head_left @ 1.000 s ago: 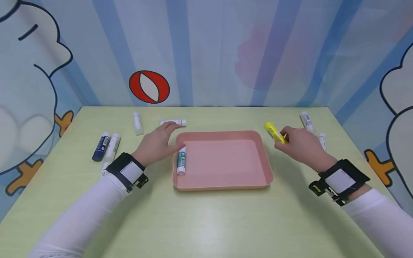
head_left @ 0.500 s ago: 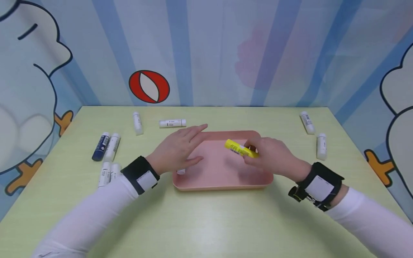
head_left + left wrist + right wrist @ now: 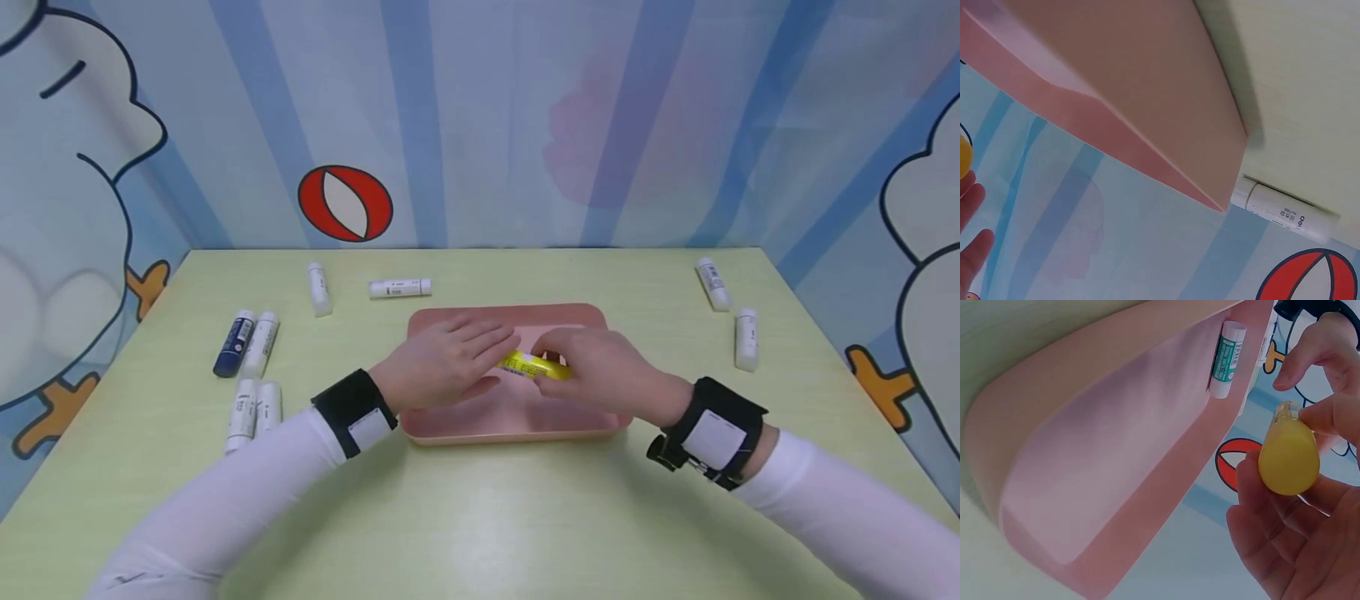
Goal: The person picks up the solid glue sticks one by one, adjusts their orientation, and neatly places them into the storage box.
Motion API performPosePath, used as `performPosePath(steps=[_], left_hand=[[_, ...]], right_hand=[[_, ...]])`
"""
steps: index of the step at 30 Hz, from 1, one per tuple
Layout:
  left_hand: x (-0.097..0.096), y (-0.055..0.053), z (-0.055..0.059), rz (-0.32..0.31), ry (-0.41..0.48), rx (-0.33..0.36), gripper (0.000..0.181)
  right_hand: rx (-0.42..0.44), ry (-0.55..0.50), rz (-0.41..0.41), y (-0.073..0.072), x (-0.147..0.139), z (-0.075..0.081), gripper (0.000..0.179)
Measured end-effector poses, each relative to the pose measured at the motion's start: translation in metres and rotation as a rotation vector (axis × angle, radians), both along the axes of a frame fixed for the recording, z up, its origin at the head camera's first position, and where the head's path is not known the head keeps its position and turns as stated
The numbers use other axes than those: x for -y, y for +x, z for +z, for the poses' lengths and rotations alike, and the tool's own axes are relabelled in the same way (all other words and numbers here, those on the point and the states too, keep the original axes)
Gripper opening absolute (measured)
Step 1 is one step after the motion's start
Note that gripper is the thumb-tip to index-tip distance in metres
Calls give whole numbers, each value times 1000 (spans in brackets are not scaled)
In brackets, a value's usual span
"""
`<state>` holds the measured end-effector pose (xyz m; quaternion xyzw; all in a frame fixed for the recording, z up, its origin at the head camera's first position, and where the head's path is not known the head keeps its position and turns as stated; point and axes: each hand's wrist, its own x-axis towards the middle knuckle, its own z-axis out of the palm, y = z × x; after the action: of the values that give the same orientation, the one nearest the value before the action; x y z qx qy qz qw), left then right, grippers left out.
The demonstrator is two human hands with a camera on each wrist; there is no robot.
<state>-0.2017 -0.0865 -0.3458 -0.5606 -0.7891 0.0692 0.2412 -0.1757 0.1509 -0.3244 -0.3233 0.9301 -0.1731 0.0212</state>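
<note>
My right hand [image 3: 600, 371] grips a yellow glue stick [image 3: 534, 365] over the pink tray [image 3: 517, 437]. In the right wrist view the thumb and fingers close round the yellow stick [image 3: 1289, 459]. My left hand [image 3: 442, 362] hovers over the tray's left half, fingers straight, their tips at the stick's far end; whether they touch it I cannot tell. A white glue stick with a green label [image 3: 1227, 359] lies in the tray against one end; the left hand hides it in the head view.
At the table's left lie a dark blue glue stick [image 3: 234, 343] and several white ones [image 3: 261, 345]. Two white sticks [image 3: 400, 287] [image 3: 318, 289] lie behind, left of centre. Two more white glue sticks [image 3: 713, 284] [image 3: 747, 340] lie at the right. A patterned backdrop [image 3: 480, 125] stands behind.
My right hand has carried the yellow glue stick leftward from the table's right side to over the tray. My left hand has moved right, from the tray's left edge to over it.
</note>
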Motion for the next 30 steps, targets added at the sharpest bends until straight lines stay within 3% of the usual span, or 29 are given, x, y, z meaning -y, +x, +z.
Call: performPosePath(steps=[5, 13, 16, 20, 24, 27, 30], left_hand=[[-1, 1, 1, -14, -5, 7, 45], [-2, 1, -3, -22, -12, 91, 37], [-1, 1, -4, 1, 28, 170, 34], [0, -1, -7, 117, 159, 378, 32], [-2, -3, -8, 164, 436, 634, 43], [-5, -2, -6, 179, 608, 865, 51], [-6, 3, -3, 274, 694, 1123, 40]], right_hand=[[-30, -27, 47, 2, 2, 0, 24], [-18, -24, 61, 1, 3, -4, 28], [-6, -35, 44, 0, 3, -2, 26], [25, -118, -39, -4, 1, 3, 33], [123, -344, -174, -10, -2, 6, 45], [227, -544, -257, -16, -3, 6, 48], [325, -696, -314, -19, 2, 4, 50]])
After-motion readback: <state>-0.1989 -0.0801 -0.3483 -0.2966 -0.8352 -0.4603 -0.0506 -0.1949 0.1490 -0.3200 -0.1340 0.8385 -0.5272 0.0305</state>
